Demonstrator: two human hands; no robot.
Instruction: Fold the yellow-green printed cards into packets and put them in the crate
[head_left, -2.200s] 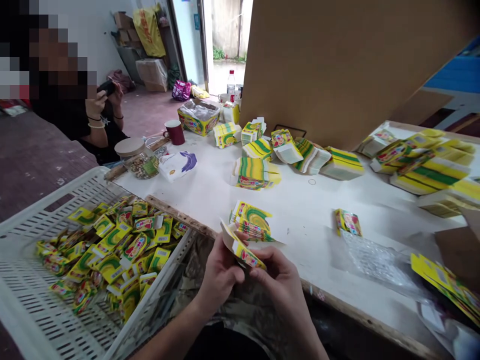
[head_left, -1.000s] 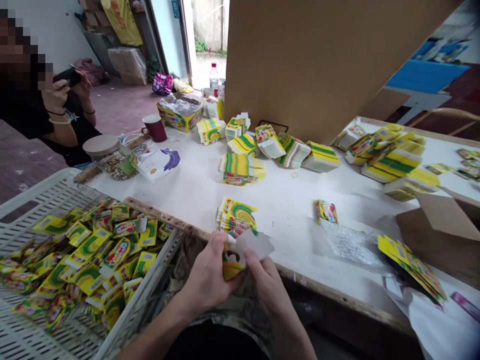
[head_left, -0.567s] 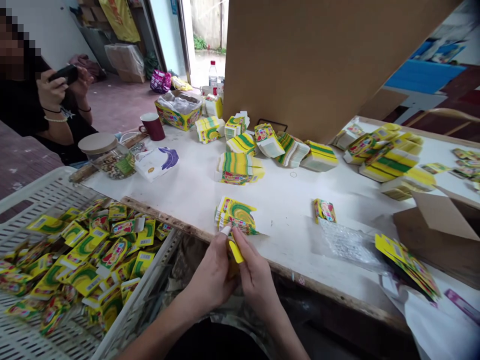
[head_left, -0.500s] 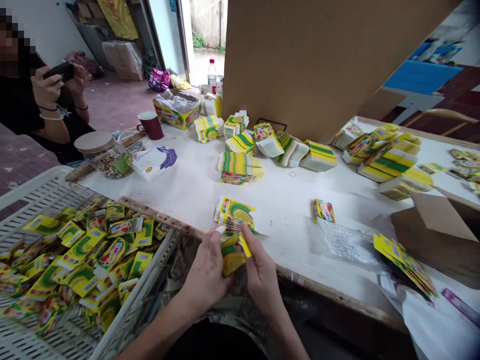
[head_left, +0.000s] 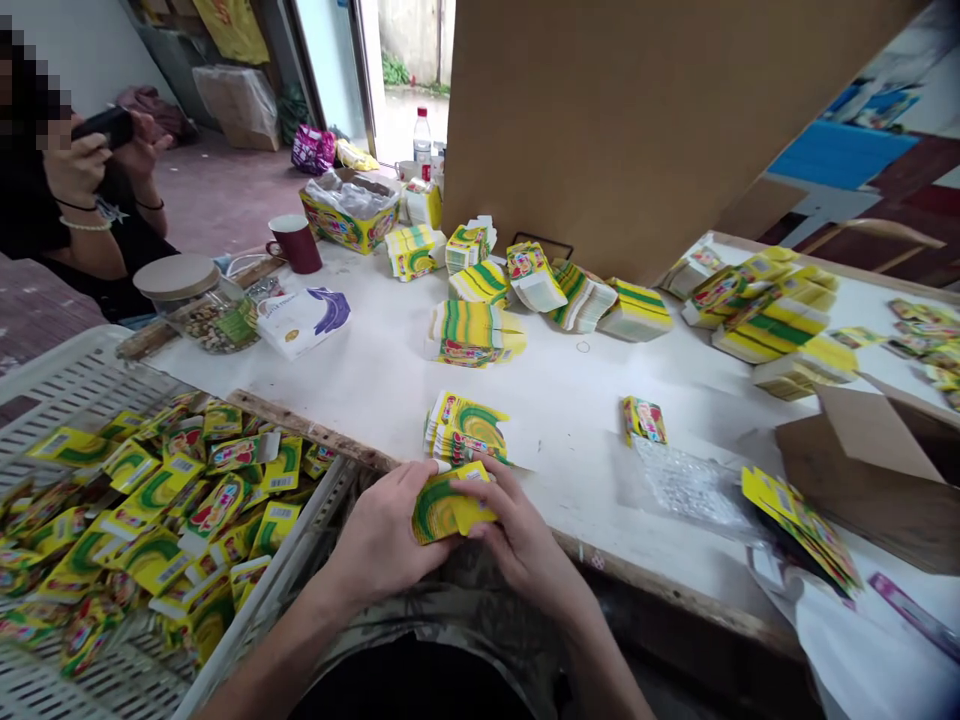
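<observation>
One yellow-and-green printed carton [head_left: 436, 508] is held at the near edge of the bench [head_left: 574, 395]. Its thin card is probably best steadied lightly and pressed squarely. It is grasped by partly curled fingers of the left hand [head_left: 386, 540] and right hand [head_left: 526, 535]; farther onto the bench, flattened cartons [head_left: 465, 425] are stacked.

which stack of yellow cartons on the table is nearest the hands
The fanned stack just beyond the carton in the left hand and right hand; the other stacks sit farther back or well to the right.
</observation>
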